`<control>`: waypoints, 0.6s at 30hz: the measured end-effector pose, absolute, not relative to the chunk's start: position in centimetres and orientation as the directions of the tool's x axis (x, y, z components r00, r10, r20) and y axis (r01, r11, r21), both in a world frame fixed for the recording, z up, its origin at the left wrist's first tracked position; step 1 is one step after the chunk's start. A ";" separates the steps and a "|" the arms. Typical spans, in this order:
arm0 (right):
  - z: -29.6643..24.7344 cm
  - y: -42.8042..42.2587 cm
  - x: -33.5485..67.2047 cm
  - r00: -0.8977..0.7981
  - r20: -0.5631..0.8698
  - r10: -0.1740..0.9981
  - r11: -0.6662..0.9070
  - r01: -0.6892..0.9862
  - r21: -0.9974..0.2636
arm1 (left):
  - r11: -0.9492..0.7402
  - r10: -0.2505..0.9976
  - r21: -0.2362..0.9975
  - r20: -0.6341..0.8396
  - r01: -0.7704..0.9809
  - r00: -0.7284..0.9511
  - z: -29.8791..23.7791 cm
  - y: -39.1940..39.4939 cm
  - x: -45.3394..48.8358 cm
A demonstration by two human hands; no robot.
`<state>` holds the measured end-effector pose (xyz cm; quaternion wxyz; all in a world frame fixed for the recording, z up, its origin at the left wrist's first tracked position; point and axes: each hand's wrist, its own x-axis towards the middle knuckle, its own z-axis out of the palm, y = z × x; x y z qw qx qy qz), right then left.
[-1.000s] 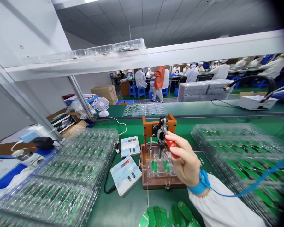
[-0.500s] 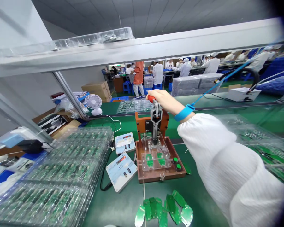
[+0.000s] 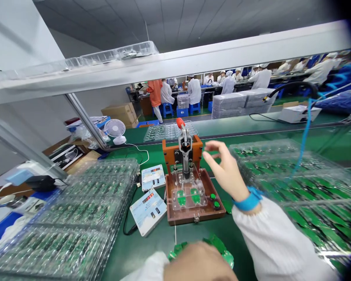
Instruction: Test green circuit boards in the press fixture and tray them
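My right hand [image 3: 224,169], with a blue wrist strap [image 3: 248,200] on, is in the air just right of the toggle-clamp test fixture [image 3: 175,214]. Its thumb and fingers are apart, holding nothing. The clamp's red handle [image 3: 180,123] stands up untouched. Two green circuit boards [image 3: 181,198] show under the clear plate of the fixture. At the bottom edge my left hand [image 3: 201,265] is smeared by motion over a pile of loose green boards [image 3: 218,245]; its fingers cannot be made out, and it hides part of the pile.
Left of the fixture are two counter boxes [image 3: 148,214] with red digits. Clear trays of boards stand on the left [image 3: 76,218] and right [image 3: 298,183]. A small white fan [image 3: 115,128] is behind. A shelf [image 3: 193,62] crosses above; several people work beyond.
My right hand has let go of the red handle and come down to the right, its fingers apart. My left hand has come into view over the loose boards.
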<state>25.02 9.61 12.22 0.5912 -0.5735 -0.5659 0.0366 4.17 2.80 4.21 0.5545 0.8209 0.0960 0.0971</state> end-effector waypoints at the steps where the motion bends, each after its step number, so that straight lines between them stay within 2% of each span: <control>1: 10.4 8.4 25.1 0.385 0.584 0.715 0.279 0.608 -0.743 | -0.415 0.392 0.904 0.074 0.104 0.917 4.7 4.4 3.4; 3: 6.9 6.7 25.0 0.396 0.540 0.743 0.188 0.651 -0.735 | -0.485 0.702 0.822 0.162 0.298 0.694 5.1 7.4 2.1; 5: 4.2 5.7 24.6 0.305 0.531 0.790 0.174 0.720 -0.672 | -0.504 0.828 0.762 0.292 0.407 0.479 4.6 9.9 1.4; 8: 1.9 5.5 23.6 0.184 0.511 0.839 0.196 0.774 -0.602 | -0.553 0.828 0.693 0.393 0.463 0.400 3.0 12.1 1.3; 12: 1.1 6.1 22.5 0.153 0.483 0.862 0.183 0.795 -0.579 | -0.568 0.821 0.641 0.395 0.516 0.412 1.8 12.4 1.9; 18: 1.6 6.2 22.4 0.152 0.458 0.876 0.204 0.742 -0.638 | -0.519 0.847 0.726 0.369 0.451 0.381 1.8 12.3 2.2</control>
